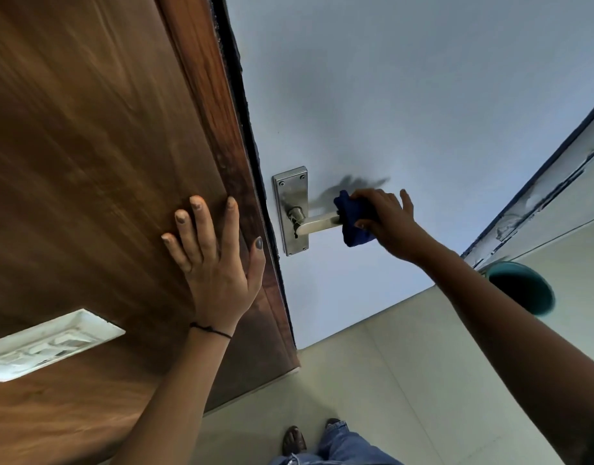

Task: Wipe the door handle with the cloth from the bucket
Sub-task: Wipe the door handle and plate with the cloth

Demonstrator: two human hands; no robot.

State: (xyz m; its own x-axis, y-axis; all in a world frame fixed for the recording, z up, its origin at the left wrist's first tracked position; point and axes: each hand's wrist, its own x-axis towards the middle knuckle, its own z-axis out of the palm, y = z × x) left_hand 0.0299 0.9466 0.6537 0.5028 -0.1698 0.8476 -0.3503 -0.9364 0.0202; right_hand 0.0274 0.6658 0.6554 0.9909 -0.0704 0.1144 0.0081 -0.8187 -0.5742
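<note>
We press our left hand [215, 263] flat against the brown wooden door frame [97, 135], fingers spread wide and holding nothing, a thin black thread around the wrist. Our right hand [384, 223] is closed around a dark blue cloth [350, 218], bunched over the free end of the metal lever door handle [317, 224] and touching it. The lever runs sideways from its steel backplate [291, 199] (four screws at the corners), which is fixed to the pale grey door [406, 95] just beside the frame. Behind our right forearm, a teal bucket [523, 290] stands on the tiled floor [372, 380], near the door's bottom edge. A white switch plate [47, 344] sits in the wood at lower left.
</note>
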